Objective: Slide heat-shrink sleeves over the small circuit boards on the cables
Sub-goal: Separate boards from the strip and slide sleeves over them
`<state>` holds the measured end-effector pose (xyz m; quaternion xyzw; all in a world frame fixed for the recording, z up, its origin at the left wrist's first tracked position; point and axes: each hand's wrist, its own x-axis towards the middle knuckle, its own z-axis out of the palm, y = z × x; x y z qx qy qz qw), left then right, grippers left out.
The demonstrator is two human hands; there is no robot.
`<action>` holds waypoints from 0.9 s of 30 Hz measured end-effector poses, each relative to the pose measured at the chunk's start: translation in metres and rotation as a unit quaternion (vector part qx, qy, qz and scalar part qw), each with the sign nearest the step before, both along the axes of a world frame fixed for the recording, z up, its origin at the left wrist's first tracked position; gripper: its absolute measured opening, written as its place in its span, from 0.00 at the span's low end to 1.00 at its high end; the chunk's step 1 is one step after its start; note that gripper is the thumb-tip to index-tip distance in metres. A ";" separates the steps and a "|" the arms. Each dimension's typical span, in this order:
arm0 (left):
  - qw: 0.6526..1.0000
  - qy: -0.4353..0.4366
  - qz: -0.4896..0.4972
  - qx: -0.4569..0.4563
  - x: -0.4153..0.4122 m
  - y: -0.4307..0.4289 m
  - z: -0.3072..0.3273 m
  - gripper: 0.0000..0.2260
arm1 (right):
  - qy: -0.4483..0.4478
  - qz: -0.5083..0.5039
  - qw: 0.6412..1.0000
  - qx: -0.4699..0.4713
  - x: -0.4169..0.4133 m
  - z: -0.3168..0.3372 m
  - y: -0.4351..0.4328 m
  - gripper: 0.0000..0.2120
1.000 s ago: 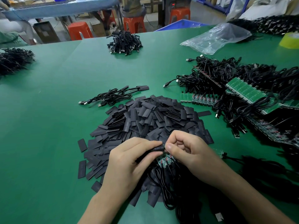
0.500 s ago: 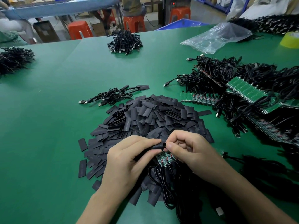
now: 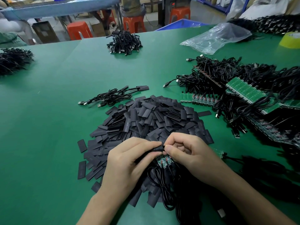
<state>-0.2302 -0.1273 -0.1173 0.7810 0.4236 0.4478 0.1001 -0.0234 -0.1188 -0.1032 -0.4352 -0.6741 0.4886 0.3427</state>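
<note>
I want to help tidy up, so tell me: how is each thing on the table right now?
Left hand: grips a sleeve.
Right hand: pinches that sleeve's end.
Sleeve: held between both hands.
Sleeve pile: loose heap.
Small boards: bare, wires attached, under the hands.
Cables beyond the pile: sleeves on.
Plastic bag: crumpled.

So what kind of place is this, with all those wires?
Probably an electronics assembly workshop: a green worktable heaped with black cables, strips of green circuit boards and a pile of black heat-shrink sleeves.
</note>
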 end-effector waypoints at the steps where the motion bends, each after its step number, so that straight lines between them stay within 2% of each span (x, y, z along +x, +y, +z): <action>1: 1.000 -0.001 0.000 0.002 0.000 0.000 0.000 0.08 | 0.003 0.001 1.000 -0.003 0.000 0.001 0.000 0.08; 10: 1.000 -0.010 -0.012 -0.010 -0.002 0.000 -0.001 0.08 | 0.001 0.008 1.000 -0.012 0.000 0.002 -0.002 0.10; 22: 0.998 -0.044 -0.017 -0.052 0.001 0.001 -0.004 0.07 | -0.026 -0.007 0.999 0.033 -0.003 0.000 -0.003 0.09; 27: 0.998 -0.045 0.012 -0.042 0.004 0.001 -0.003 0.09 | -0.008 -0.015 1.000 0.009 -0.003 -0.001 -0.002 0.09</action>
